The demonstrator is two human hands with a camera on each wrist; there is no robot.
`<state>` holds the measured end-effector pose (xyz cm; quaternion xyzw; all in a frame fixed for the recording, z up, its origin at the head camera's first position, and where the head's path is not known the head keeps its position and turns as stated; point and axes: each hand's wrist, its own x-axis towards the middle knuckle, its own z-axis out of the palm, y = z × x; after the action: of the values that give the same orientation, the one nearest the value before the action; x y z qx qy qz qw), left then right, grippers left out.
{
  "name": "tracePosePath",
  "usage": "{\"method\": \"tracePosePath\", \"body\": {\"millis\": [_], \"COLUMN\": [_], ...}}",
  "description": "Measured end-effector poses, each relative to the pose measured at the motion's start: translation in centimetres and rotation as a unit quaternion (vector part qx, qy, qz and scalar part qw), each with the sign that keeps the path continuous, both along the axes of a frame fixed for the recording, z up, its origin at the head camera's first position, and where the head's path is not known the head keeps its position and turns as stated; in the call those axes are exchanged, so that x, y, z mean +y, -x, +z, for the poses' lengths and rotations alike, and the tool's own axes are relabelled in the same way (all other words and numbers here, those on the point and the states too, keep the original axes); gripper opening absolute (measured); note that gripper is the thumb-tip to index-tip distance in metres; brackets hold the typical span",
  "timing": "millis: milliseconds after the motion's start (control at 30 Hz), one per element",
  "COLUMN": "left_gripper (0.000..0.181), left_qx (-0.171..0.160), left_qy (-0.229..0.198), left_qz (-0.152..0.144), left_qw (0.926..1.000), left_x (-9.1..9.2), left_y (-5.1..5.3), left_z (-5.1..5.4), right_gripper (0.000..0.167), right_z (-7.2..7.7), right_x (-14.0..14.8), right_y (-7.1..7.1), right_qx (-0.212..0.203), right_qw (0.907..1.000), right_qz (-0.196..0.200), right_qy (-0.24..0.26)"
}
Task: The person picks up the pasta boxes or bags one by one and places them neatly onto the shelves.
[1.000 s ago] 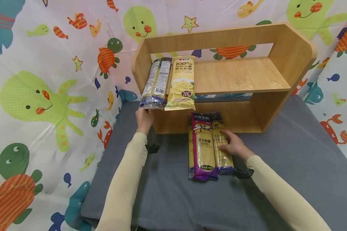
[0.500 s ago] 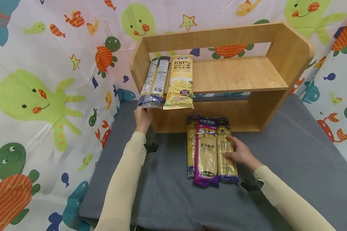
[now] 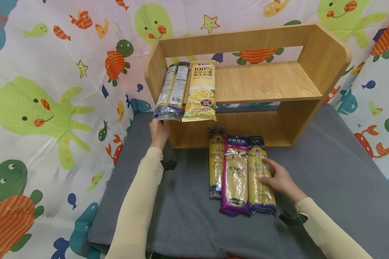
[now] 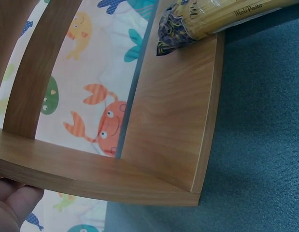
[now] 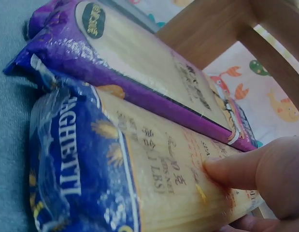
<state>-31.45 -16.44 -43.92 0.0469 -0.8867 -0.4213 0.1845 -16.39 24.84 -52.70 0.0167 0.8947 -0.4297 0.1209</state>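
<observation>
My right hand (image 3: pixel 280 178) grips a blue-ended spaghetti pack (image 3: pixel 260 187) by its right side, the thumb lying on its top face in the right wrist view. A purple-edged pasta pack (image 3: pixel 236 176) lies close along its left. Farther left, another blue-ended spaghetti pack (image 3: pixel 216 162) has its far end on the lower board of the wooden shelf (image 3: pixel 253 84). My left hand (image 3: pixel 159 133) holds the shelf's left side panel (image 4: pixel 91 176) near the front; part of its fingers is hidden behind the wood.
On the upper board, at the left, lie a clear-wrapped pasta pack (image 3: pixel 172 90) with its printed back up and a yellow pasta pack (image 3: pixel 200 90). A grey cloth (image 3: pixel 188 223) covers the table. A cartoon-patterned curtain (image 3: pixel 52 144) hangs behind and beside it.
My right hand has moved right and nearer me with the spaghetti pack. The purple pack has shifted the same way, so the three packs lie more spread out. My left hand stays at the shelf.
</observation>
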Motion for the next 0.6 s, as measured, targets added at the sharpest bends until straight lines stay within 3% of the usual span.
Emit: {"method": "tracePosePath", "body": {"millis": [600], "left_gripper": [0.036], "left_qx": [0.002], "left_qy": [0.004], "left_qz": [0.002], "left_qw": [1.0], "left_x": [0.0], "left_y": [-0.1], "left_z": [0.0], "right_gripper": [0.079], "right_z": [-0.5], "right_x": [3.1], "right_y": [-2.7], "right_qx": [0.007], "right_qw": [0.9991], "right_qz": [-0.035], "right_qy": [0.024]}}
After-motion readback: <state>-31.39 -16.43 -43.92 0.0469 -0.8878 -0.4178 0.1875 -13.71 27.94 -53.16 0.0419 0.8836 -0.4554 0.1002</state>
